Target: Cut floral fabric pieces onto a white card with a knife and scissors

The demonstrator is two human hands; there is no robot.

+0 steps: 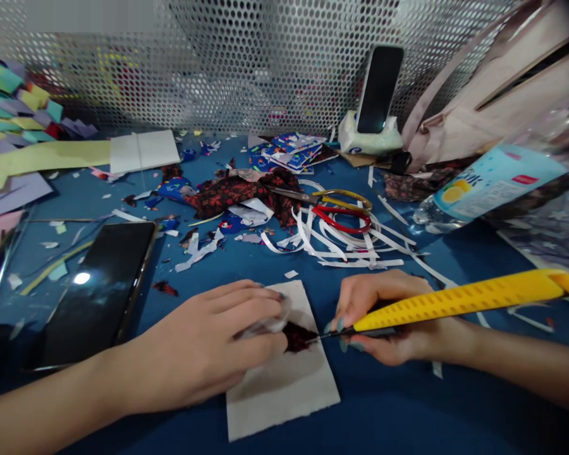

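Note:
A white rectangular card [284, 392] lies on the blue table, with a dark red patterned scrap [299, 337] on it. Over the card's left part rests my left hand [218, 341], its fingers curled together on something whitish and translucent [268, 323] that is mostly hidden. To the right, my right hand [384, 316] grips a yellow cutter [459, 300] near its front end. The cutter's thin tip points left and reaches the right edge of the scrap.
Scissors [341, 208] lie among white paper strips [360, 256] and fabric scraps [237, 196]. A phone [109, 278] lies at left; another phone [380, 88] stands at the back. A bottle [493, 180] and a pink bag [483, 82] are at right, below a perforated metal panel [218, 63].

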